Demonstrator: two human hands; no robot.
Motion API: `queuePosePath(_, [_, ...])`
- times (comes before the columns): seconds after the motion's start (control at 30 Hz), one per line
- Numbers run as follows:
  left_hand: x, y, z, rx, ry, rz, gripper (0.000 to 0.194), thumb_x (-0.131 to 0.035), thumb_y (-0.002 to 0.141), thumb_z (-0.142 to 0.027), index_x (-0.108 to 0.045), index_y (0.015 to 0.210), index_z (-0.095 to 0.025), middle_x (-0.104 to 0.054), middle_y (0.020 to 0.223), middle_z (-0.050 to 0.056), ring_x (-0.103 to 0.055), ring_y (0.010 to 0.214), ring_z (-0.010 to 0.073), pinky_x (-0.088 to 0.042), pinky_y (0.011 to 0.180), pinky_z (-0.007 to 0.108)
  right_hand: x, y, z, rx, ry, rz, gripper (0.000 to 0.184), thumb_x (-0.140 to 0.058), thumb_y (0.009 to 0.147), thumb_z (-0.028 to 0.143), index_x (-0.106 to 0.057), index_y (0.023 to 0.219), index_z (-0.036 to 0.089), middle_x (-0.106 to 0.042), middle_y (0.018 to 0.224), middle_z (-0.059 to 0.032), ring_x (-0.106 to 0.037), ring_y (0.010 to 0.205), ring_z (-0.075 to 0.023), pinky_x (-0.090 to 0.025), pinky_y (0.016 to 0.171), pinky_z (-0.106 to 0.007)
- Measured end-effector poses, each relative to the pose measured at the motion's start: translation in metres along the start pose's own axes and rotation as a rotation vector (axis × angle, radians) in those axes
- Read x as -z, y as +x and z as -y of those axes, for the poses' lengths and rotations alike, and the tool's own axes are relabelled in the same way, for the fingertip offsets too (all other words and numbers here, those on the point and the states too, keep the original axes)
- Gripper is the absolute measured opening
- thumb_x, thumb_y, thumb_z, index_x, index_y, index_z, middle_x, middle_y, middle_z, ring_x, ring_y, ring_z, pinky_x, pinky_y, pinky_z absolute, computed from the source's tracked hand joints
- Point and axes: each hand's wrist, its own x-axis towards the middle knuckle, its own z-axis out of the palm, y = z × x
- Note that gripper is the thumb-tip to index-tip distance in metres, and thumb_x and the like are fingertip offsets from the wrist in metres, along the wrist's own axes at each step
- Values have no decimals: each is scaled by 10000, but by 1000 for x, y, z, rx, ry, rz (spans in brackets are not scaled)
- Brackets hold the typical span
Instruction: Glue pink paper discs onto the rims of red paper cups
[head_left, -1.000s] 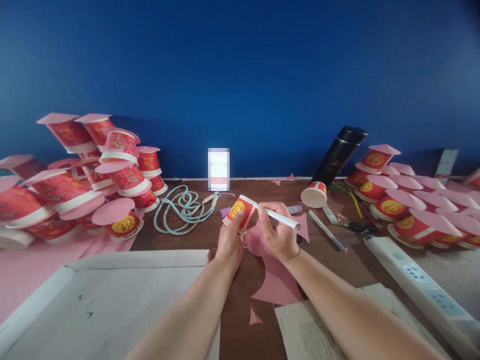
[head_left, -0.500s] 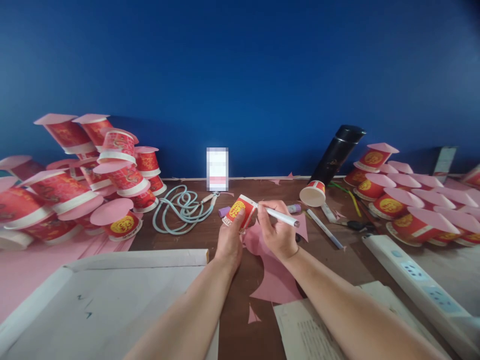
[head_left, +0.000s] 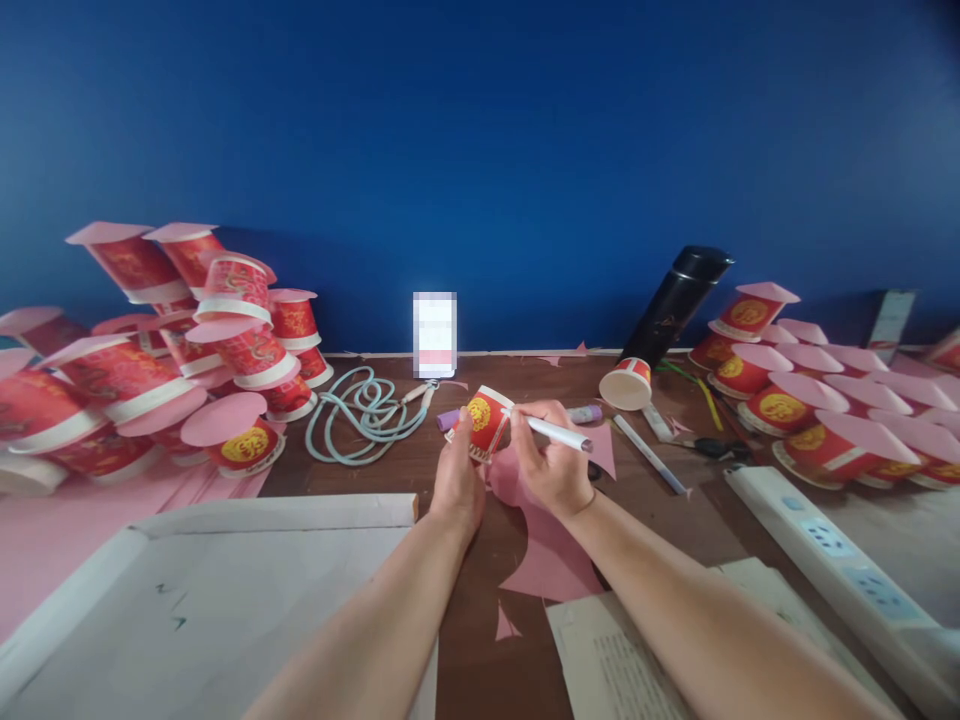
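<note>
My left hand [head_left: 459, 478] is closed round a small red paper cup [head_left: 486, 421] with a yellow emblem, held tilted over the brown table. My right hand [head_left: 550, 463] grips a white pen [head_left: 559, 434], its tip against the cup's rim on the right side. Under both hands lies a cut sheet of pink paper [head_left: 551, 555]. A purple glue stick [head_left: 450, 419] lies just behind the cup.
Piles of red cups topped with pink paper stand at the left [head_left: 225, 350] and right [head_left: 795, 400]. A coiled pale cord [head_left: 364, 410], a phone [head_left: 435, 335], a black flask [head_left: 675, 305], a lying cup [head_left: 626, 385], scissors [head_left: 712, 450], a power strip [head_left: 832, 560] and a white board [head_left: 210, 600] surround me.
The cup has turned slightly in my left hand and both hands have shifted a little leftward; the pen stays at the rim.
</note>
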Motion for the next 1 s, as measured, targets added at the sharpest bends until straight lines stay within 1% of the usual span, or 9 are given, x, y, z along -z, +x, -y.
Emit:
queuePosePath(0.1, [-2, -2, -1, -5, -34, 12, 357, -611, 827, -444, -677, 974, -125, -724, 1002, 120, -678, 983, 224, -511, 919, 337, 0, 0, 1, 2, 1, 13, 44, -566, 872, 220, -592, 900, 198, -641, 800, -24, -621, 726, -149, -495, 690, -281])
queuePosePath(0.27, [-2, -2, -3, 32, -130, -47, 314, -600, 842, -411, -674, 965, -132, -720, 989, 102, -687, 901, 189, -530, 847, 282, 0, -1, 4, 38, 24, 44, 45, -570, 864, 217, -604, 889, 200, -651, 801, -28, -628, 724, -152, -500, 677, -282])
queuePosePath(0.37, [-1, -1, -4, 38, -160, -80, 325, -607, 836, -410, -667, 979, -125, -715, 976, 107, -687, 860, 184, -539, 812, 279, -1, -3, 5, 63, 22, 56, 53, -569, 864, 226, -607, 892, 204, -659, 801, -34, -630, 717, -160, -505, 663, -290])
queuePosePath(0.47, [0, 1, -3, 41, -174, -79, 296, -594, 847, -379, -664, 969, -119, -715, 939, 103, -687, 821, 179, -542, 798, 286, -2, -4, 5, 65, 11, 59, 53, -565, 866, 231, -606, 891, 207, -662, 800, -34, -628, 715, -161, -504, 659, -292])
queuePosePath(0.6, [-1, 3, -2, 30, -179, -92, 270, -555, 872, -349, -665, 942, -113, -715, 919, 105, -687, 794, 173, -544, 781, 282, -2, -4, 4, 55, 0, 60, 47, -574, 857, 223, -609, 884, 205, -658, 795, -30, -624, 712, -159, -498, 660, -289])
queuePosePath(0.7, [-2, 3, -2, 26, -166, -137, 252, -556, 872, -334, -661, 944, -118, -714, 921, 101, -685, 780, 171, -549, 751, 279, -2, -4, 3, 45, -9, 63, 49, -578, 854, 219, -611, 885, 201, -660, 807, -30, -627, 719, -156, -496, 674, -285])
queuePosePath(0.8, [-4, 2, -3, 21, -166, -173, 218, -550, 875, -305, -655, 932, -123, -712, 883, 90, -683, 757, 165, -550, 735, 270, -2, -5, 3, 42, -15, 78, 44, -576, 855, 225, -610, 872, 202, -658, 791, -22, -620, 697, -147, -491, 666, -278])
queuePosePath(1.0, [-4, 2, -4, 22, -178, -145, 213, -518, 888, -292, -652, 921, -129, -707, 881, 90, -685, 785, 170, -544, 767, 276, -3, -7, 4, 57, -34, 104, 54, -564, 857, 239, -605, 856, 204, -661, 776, -25, -616, 687, -152, -486, 652, -282])
